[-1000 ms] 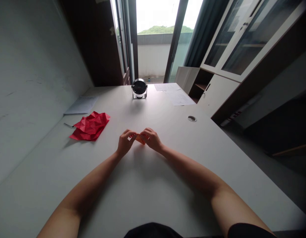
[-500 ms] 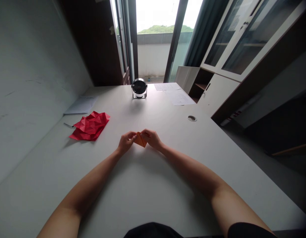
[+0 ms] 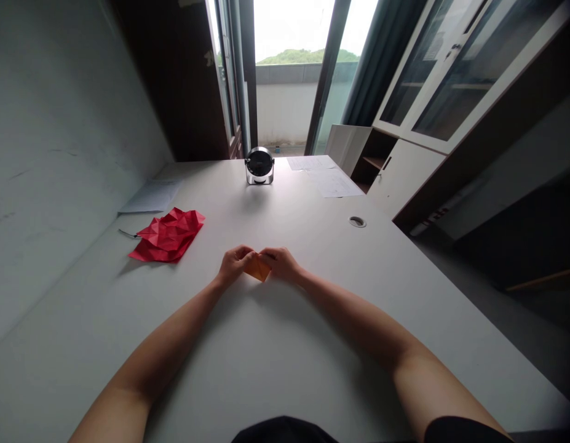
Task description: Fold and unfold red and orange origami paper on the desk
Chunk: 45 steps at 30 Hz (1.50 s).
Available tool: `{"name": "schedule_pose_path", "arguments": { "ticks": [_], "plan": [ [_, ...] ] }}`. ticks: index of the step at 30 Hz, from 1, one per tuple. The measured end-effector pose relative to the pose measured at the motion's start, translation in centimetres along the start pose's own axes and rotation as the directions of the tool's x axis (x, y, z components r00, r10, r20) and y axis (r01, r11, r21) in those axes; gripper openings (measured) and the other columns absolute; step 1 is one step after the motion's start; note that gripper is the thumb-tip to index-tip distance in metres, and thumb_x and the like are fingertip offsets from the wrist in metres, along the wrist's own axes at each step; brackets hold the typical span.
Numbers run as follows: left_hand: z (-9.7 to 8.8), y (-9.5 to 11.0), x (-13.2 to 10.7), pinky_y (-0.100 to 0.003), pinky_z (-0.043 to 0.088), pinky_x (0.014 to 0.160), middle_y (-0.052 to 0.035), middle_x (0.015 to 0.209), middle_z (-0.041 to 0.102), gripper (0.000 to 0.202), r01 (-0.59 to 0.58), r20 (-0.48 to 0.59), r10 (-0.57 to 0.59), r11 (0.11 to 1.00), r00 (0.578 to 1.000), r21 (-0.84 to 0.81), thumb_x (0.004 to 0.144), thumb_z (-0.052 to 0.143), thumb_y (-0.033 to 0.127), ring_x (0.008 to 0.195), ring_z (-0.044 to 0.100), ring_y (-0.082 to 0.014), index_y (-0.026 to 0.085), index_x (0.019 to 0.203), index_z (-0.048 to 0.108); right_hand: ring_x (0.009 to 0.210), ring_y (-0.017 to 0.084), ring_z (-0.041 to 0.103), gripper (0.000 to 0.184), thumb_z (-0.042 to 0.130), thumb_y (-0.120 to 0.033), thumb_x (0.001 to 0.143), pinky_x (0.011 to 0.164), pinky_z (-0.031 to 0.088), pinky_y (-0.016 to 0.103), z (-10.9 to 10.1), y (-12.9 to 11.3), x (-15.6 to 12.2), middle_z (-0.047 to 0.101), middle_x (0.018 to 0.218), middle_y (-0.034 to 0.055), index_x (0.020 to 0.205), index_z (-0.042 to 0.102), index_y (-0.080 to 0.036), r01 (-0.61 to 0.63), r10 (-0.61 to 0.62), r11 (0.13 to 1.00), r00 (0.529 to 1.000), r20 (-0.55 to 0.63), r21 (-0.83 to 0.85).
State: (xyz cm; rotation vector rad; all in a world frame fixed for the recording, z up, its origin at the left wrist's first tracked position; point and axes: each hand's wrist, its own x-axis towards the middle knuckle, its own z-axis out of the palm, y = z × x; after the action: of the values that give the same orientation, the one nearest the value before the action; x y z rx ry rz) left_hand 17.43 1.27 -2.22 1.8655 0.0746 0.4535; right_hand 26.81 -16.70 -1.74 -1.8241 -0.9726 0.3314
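Observation:
A small folded piece of orange paper (image 3: 257, 268) is held between my two hands over the middle of the white table. My left hand (image 3: 235, 263) pinches its left side, thumb on top. On the other side, my right hand (image 3: 280, 263) grips the upper right part with fingers closed. The paper's lower corner points toward me, and a crease line shows on its face. Its far edge is hidden behind my fingers.
Creased red paper (image 3: 168, 236) lies on the white table (image 3: 285, 357) at the left, by a thin dark cord (image 3: 128, 234). A round black device on a stand (image 3: 259, 165) is at the back. Paper sheets (image 3: 335, 183) lie back right, near a cable hole (image 3: 357, 221).
The orange paper has shifted slightly toward me and to the left, and its angle has turned a little. My right hand has lowered slightly; both hands still hold the paper.

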Motion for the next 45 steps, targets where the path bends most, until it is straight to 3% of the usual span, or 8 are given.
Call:
{"name": "schedule_pose_path", "arguments": {
  "ticks": [14, 18, 21, 27, 30, 35, 38, 45],
  "plan": [
    [-0.8, -0.9, 0.6, -0.025, 0.048, 0.066, -0.0029, 0.078, 0.067, 0.034, 0.062, -0.192, -0.076, 0.995, 0.978, -0.076, 0.083, 0.066, 0.050, 0.071, 0.060, -0.0152, 0.016, 0.086, 0.067, 0.053, 0.010, 0.050, 0.029, 0.055, -0.040, 0.090, 0.056, 0.036, 0.022, -0.5, 1.3, 0.6, 0.063, 0.061, -0.0022, 0.074, 0.066, -0.018, -0.028, 0.026, 0.998, 0.999, -0.035, -0.062],
    [-0.9, -1.2, 0.9, -0.025, 0.049, 0.066, -0.0030, 0.079, 0.067, 0.037, 0.096, -0.208, -0.117, 0.990, 0.971, -0.106, 0.083, 0.064, 0.053, 0.071, 0.061, -0.0155, 0.016, 0.086, 0.065, 0.061, 0.012, 0.060, 0.017, 0.057, -0.036, 0.088, 0.060, 0.044, 0.023, -0.2, 1.7, 0.7, 0.068, 0.073, -0.0014, 0.093, 0.064, -0.021, 0.005, 0.000, 0.996, 0.999, -0.051, 0.092],
    [-0.9, -1.2, 0.9, -0.025, 0.050, 0.066, -0.0032, 0.080, 0.067, 0.038, 0.105, -0.218, -0.133, 0.985, 0.967, -0.134, 0.083, 0.064, 0.054, 0.071, 0.062, -0.0152, 0.016, 0.087, 0.064, 0.067, 0.013, 0.064, 0.023, 0.061, -0.031, 0.084, 0.063, 0.047, 0.024, 0.1, 1.7, 0.7, 0.070, 0.081, -0.0015, 0.105, 0.059, -0.023, 0.049, -0.040, 0.983, 0.998, -0.054, 0.177],
    [-0.7, -0.9, 0.6, -0.025, 0.050, 0.065, -0.0031, 0.079, 0.067, 0.034, 0.096, -0.158, -0.111, 0.991, 0.981, -0.098, 0.083, 0.064, 0.051, 0.071, 0.062, -0.0153, 0.016, 0.086, 0.064, 0.073, 0.014, 0.063, 0.017, 0.061, -0.026, 0.081, 0.070, 0.049, 0.026, 0.1, 1.0, 0.5, 0.071, 0.088, 0.0025, 0.096, 0.068, -0.020, 0.111, -0.111, 0.984, 0.994, -0.006, 0.139],
    [-0.5, -0.7, 0.5, -0.024, 0.050, 0.065, -0.0020, 0.079, 0.066, 0.033, 0.096, -0.108, -0.109, 0.989, 0.988, -0.114, 0.084, 0.065, 0.049, 0.070, 0.062, -0.0143, 0.018, 0.094, 0.061, 0.077, 0.015, 0.063, 0.014, 0.060, -0.024, 0.081, 0.073, 0.049, 0.027, 0.0, 0.9, 0.5, 0.072, 0.090, 0.0038, 0.089, 0.070, -0.018, 0.149, -0.150, 0.979, 0.989, -0.004, 0.139],
    [-0.4, -0.2, 0.5, -0.025, 0.052, 0.069, -0.0008, 0.084, 0.064, 0.032, 0.069, -0.122, -0.091, 0.982, 0.988, -0.176, 0.083, 0.066, 0.047, 0.073, 0.063, -0.0136, 0.020, 0.096, 0.053, 0.068, 0.013, 0.059, 0.019, 0.062, -0.032, 0.081, 0.067, 0.046, 0.026, 0.0, 1.4, 0.7, 0.069, 0.075, 0.0015, 0.088, 0.072, -0.017, 0.079, -0.071, 0.993, 0.994, -0.081, 0.091],
    [-0.5, 0.1, 0.5, -0.028, 0.053, 0.074, -0.0036, 0.088, 0.066, 0.028, 0.050, -0.094, -0.064, 0.988, 0.993, -0.147, 0.085, 0.063, 0.045, 0.080, 0.064, -0.0162, 0.019, 0.092, 0.058, 0.066, 0.013, 0.057, 0.024, 0.064, -0.039, 0.081, 0.065, 0.046, 0.026, -0.1, 1.8, 1.0, 0.067, 0.073, 0.0012, 0.088, 0.071, -0.017, 0.049, -0.024, 0.982, 0.990, -0.140, 0.181],
    [-0.4, 0.2, 0.1, -0.030, 0.053, 0.076, -0.0077, 0.101, 0.071, 0.031, 0.014, -0.049, -0.017, 0.998, 0.999, -0.059, 0.086, 0.063, 0.043, 0.093, 0.069, -0.0218, 0.019, 0.106, 0.065, 0.068, 0.015, 0.059, 0.036, 0.069, -0.050, 0.077, 0.066, 0.052, 0.029, -0.6, 2.0, 1.5, 0.070, 0.079, 0.0044, 0.088, 0.070, -0.017, -0.009, 0.092, 0.923, 0.976, -0.196, 0.386]
  ]
}}
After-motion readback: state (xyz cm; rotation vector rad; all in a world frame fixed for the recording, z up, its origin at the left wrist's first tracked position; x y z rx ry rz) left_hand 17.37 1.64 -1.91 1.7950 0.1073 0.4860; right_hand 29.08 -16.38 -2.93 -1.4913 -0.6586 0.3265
